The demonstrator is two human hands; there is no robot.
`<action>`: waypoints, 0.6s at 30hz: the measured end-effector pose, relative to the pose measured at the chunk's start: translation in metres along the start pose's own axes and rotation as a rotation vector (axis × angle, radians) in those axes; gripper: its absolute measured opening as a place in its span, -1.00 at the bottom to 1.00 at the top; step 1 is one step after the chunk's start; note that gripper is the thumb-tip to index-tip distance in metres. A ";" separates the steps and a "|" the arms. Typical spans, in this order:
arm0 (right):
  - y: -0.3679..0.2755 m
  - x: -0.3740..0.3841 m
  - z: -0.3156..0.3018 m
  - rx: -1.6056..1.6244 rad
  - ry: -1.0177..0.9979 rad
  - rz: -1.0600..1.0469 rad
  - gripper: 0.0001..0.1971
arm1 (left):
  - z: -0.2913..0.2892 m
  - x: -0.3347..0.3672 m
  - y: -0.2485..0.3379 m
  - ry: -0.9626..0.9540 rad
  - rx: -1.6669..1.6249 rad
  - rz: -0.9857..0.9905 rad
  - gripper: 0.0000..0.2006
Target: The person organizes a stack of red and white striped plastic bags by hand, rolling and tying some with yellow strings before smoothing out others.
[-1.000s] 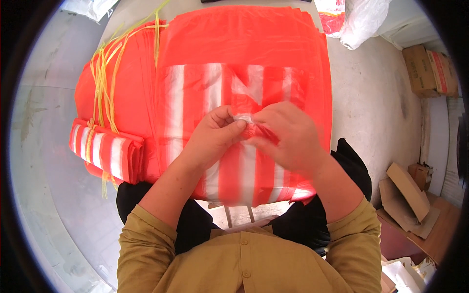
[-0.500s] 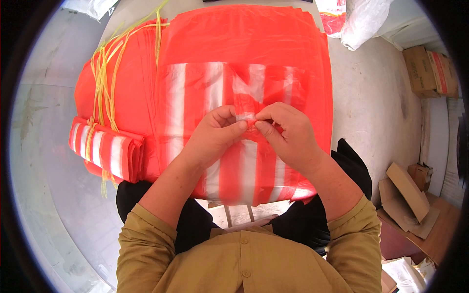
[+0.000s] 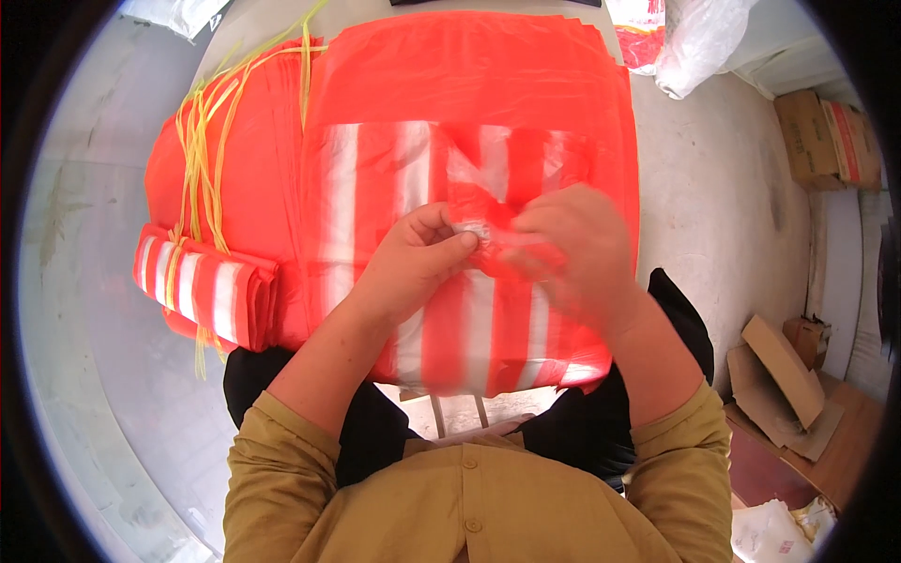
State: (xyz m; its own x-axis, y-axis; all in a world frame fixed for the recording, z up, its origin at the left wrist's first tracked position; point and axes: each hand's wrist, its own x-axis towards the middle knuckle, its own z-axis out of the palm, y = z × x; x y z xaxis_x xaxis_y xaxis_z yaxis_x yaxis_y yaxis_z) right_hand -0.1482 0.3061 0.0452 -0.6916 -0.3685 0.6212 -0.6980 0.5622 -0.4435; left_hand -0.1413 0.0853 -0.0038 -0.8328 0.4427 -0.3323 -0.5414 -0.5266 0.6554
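A thin plastic sheet with red and clear-white stripes [image 3: 441, 324] lies over a large stack of red plastic sheets [image 3: 469, 61] in front of me. Between the thumb and forefinger of my left hand [image 3: 399, 267], a gathered bit of the striped sheet is pinched near its middle. My right hand [image 3: 591, 258] is just right of that pinch, over the same sheet. Motion smears its fingers, so whether they hold any plastic cannot be made out. The gathered part bunches up between the two hands.
To the left, a folded red-and-white striped bundle [image 3: 202, 286] lies on more red sheets [image 3: 169, 178], with yellow strings [image 3: 202, 141] draped across. Cardboard boxes [image 3: 812, 141] stand at the far right, an opened carton [image 3: 784, 385] nearer. A clear plastic bag [image 3: 699, 47] hangs at the upper right.
My right hand has moved a little to the right, away from the pinched spot, and its fingers are blurred. The left hand keeps its pinch in the same place.
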 end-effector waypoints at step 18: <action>-0.005 -0.006 0.019 0.326 -0.171 0.323 -0.93 | -0.001 -0.001 0.001 -0.015 0.030 0.001 -0.96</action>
State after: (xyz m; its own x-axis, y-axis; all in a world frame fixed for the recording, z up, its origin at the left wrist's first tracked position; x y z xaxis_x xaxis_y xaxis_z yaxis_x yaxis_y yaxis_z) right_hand -0.1444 0.2919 0.0317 -0.8840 -0.3452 0.3151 -0.4452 0.4167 -0.7926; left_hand -0.1415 0.0834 -0.0034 -0.8316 0.4528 -0.3216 -0.5365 -0.5054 0.6758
